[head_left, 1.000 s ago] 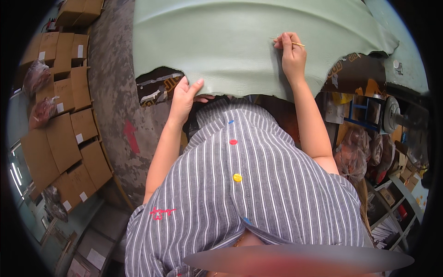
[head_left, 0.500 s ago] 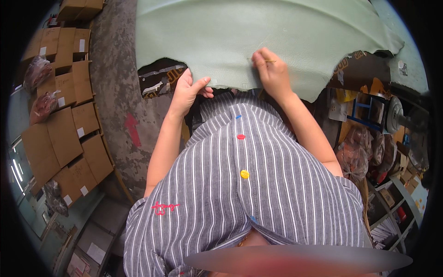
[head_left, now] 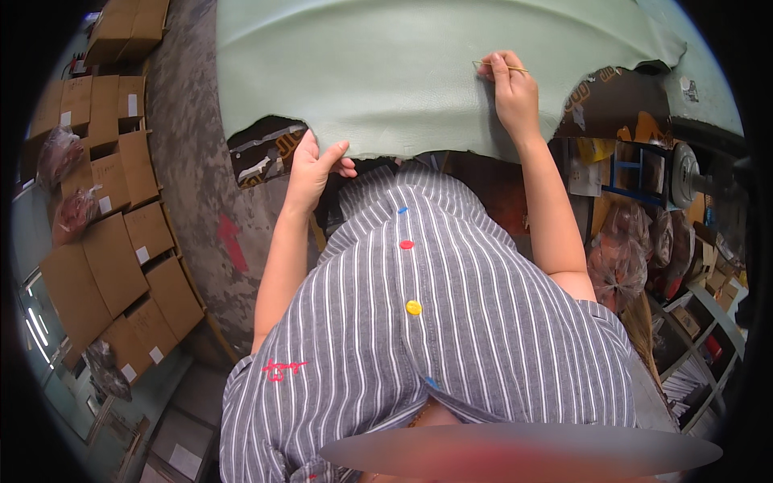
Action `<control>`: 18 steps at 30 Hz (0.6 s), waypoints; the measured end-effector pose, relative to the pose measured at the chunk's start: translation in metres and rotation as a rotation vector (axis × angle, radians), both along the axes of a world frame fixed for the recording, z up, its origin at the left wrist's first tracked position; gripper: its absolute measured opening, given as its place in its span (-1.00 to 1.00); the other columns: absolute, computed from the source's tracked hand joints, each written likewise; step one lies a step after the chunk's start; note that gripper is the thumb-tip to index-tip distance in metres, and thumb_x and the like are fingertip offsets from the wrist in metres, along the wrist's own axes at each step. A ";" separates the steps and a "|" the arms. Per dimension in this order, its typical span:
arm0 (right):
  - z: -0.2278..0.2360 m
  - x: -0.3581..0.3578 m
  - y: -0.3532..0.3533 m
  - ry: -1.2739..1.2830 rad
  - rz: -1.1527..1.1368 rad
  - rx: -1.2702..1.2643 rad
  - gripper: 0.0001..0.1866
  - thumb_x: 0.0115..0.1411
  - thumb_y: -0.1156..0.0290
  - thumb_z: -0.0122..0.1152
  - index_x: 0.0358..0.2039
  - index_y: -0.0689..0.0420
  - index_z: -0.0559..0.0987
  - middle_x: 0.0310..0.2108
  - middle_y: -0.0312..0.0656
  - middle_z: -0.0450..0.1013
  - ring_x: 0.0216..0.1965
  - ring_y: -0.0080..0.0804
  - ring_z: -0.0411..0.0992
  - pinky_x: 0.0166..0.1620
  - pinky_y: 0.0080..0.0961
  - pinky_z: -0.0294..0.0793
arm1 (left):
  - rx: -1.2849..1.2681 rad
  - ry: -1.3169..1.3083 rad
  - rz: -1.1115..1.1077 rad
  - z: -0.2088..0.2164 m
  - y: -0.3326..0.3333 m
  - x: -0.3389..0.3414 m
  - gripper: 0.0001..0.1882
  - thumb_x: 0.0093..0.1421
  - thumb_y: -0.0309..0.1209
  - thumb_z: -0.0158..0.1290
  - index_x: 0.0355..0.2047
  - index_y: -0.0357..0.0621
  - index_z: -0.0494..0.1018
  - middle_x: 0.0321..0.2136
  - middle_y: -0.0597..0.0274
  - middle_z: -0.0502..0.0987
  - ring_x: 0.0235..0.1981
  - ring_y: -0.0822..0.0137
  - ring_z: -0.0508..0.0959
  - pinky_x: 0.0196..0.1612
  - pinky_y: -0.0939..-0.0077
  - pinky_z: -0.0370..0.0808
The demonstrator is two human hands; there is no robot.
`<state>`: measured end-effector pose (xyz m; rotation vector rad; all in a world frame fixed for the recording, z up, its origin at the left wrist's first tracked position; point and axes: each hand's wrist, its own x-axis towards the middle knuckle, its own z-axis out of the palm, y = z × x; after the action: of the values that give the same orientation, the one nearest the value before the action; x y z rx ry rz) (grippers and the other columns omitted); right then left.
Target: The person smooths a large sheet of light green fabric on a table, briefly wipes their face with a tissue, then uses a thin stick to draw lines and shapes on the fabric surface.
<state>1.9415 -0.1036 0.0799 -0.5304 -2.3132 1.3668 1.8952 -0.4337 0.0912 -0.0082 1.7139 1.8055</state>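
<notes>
Green sheeting [head_left: 362, 92] meets the curled left hand [head_left: 314, 169], its grip unclear, while the right hand [head_left: 515, 95] pinches a thin stick [head_left: 519, 69].

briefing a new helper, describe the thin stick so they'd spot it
Find the big pale green leather-like sheet across the top. Right of its middle, the right grip pinches the thin stick, yellowish and straight against the broad green surface.

One left hand [head_left: 316, 171], one right hand [head_left: 514, 92]
From afar I count one stick [head_left: 518, 69] in the right fingers, one green sheet [head_left: 362, 88] beneath them, one red arrow [head_left: 232, 241] left of the left fingers.
</notes>
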 end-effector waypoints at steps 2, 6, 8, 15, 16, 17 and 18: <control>0.002 0.004 -0.004 -0.011 0.042 0.118 -0.68 0.45 0.23 -0.07 -0.27 0.19 0.56 -0.42 -0.21 0.58 -0.34 -0.40 0.54 -0.21 -0.45 0.46 | -0.019 -0.007 0.004 0.001 0.000 0.000 -0.61 0.26 -0.46 0.12 0.03 -0.33 0.29 -0.24 0.13 0.53 -0.48 0.44 0.59 -0.43 0.54 0.61; 0.007 0.018 -0.037 -0.004 0.075 0.174 -0.69 0.41 0.25 -0.03 -0.35 0.18 0.54 -0.50 -0.18 0.52 -0.43 -0.23 0.52 -0.28 -0.34 0.48 | 0.003 0.001 0.014 0.003 0.001 0.001 -0.61 0.26 -0.45 0.13 0.03 -0.33 0.30 -0.25 0.13 0.54 -0.48 0.44 0.59 -0.43 0.54 0.62; 0.008 0.029 -0.055 0.043 0.149 0.190 -0.70 0.40 0.26 -0.02 -0.37 0.18 0.53 -0.51 -0.18 0.51 -0.42 -0.24 0.51 -0.27 -0.34 0.48 | 0.002 0.003 0.018 0.003 0.001 0.001 -0.61 0.25 -0.45 0.13 0.02 -0.32 0.31 -0.26 0.14 0.54 -0.48 0.44 0.59 -0.43 0.54 0.62; 0.011 0.040 -0.055 0.018 0.198 -0.405 -0.68 0.45 0.26 -0.06 -0.22 0.24 0.57 -0.34 -0.20 0.57 -0.21 -0.49 0.52 -0.07 -0.53 0.44 | 0.002 -0.036 -0.004 0.003 -0.001 0.001 -0.65 0.30 -0.31 0.07 -0.03 -0.30 0.35 -0.35 0.14 0.56 -0.46 0.38 0.61 -0.34 0.51 0.60; 0.011 0.039 -0.051 0.069 0.147 -0.499 -0.71 0.44 0.30 -0.05 -0.22 0.24 0.56 -0.32 -0.20 0.56 -0.20 -0.51 0.51 -0.07 -0.55 0.44 | 0.025 -0.068 -0.026 0.004 -0.001 0.002 -0.64 0.31 -0.27 0.05 -0.03 -0.30 0.36 -0.38 0.16 0.57 -0.44 0.38 0.61 -0.32 0.51 0.60; 0.012 0.039 -0.047 0.101 0.075 -0.588 -0.74 0.43 0.33 -0.05 -0.22 0.24 0.55 -0.31 -0.21 0.55 -0.20 -0.52 0.51 -0.07 -0.57 0.43 | 0.028 -0.103 -0.027 0.004 -0.001 0.003 -0.63 0.32 -0.23 0.03 -0.04 -0.29 0.37 -0.41 0.17 0.57 -0.42 0.38 0.61 -0.30 0.51 0.59; 0.012 0.041 -0.046 0.098 0.108 -0.574 -0.77 0.42 0.37 -0.04 -0.22 0.24 0.54 -0.31 -0.22 0.54 -0.21 -0.52 0.51 -0.07 -0.58 0.43 | 0.053 -0.110 -0.060 0.003 0.001 0.005 -0.62 0.34 -0.15 -0.02 -0.15 -0.30 0.44 -0.49 0.11 0.59 -0.40 0.32 0.62 -0.28 0.48 0.58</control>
<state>1.9821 -0.1492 0.0918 -0.4896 -1.8758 2.0709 1.9006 -0.4330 0.0945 -0.0337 1.5733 1.7727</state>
